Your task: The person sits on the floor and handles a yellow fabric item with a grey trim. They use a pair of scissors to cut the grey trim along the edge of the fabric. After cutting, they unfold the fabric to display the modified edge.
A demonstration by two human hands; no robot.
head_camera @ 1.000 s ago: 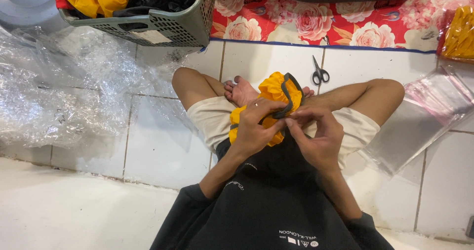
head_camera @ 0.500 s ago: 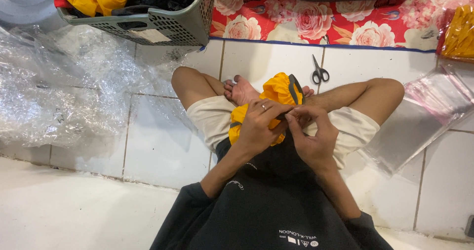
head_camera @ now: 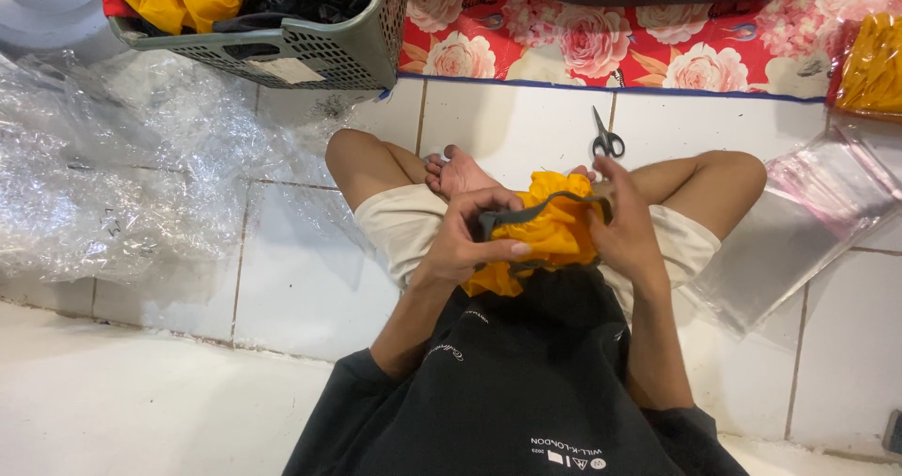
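Crumpled yellow cloth (head_camera: 554, 232), left hand (head_camera: 465, 241), right hand (head_camera: 625, 227)

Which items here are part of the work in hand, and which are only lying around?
In hand:
- yellow fabric piece with dark band, in the lap
- left hand and right hand, both gripping it

Lying about:
- scissors on the tiled floor
- grey basket of yellow and black cloth
- bubble wrap
- clear plastic bags
- floral mat
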